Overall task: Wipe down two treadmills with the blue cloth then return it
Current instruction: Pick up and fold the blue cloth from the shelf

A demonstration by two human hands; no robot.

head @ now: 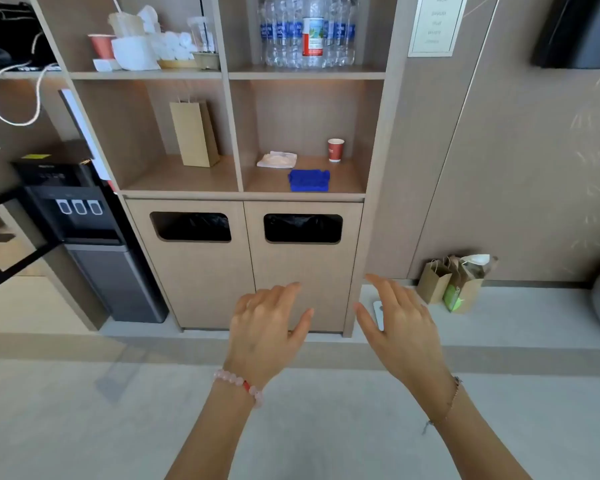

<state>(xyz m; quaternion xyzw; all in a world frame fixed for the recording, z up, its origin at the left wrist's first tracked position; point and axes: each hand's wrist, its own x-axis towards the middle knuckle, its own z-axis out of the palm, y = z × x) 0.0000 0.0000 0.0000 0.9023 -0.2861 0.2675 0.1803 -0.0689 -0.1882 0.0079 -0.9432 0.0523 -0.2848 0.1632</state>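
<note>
The blue cloth [309, 180] lies folded near the front edge of the lower right shelf [347, 187] of a wooden cabinet. My left hand [265, 325] and my right hand [400, 322] hover side by side in front of the cabinet doors, well below the cloth. Both have relaxed, spread fingers and hold nothing. No treadmill is in view.
A white cloth [277, 159] and a red paper cup [335, 150] share the shelf with the blue cloth. Two bin openings [303, 228] sit below. A paper bag [193, 133] stands on the left shelf, water bottles [307, 31] above. A water dispenser [84, 233] stands left; paper bags [456, 284] on the floor right.
</note>
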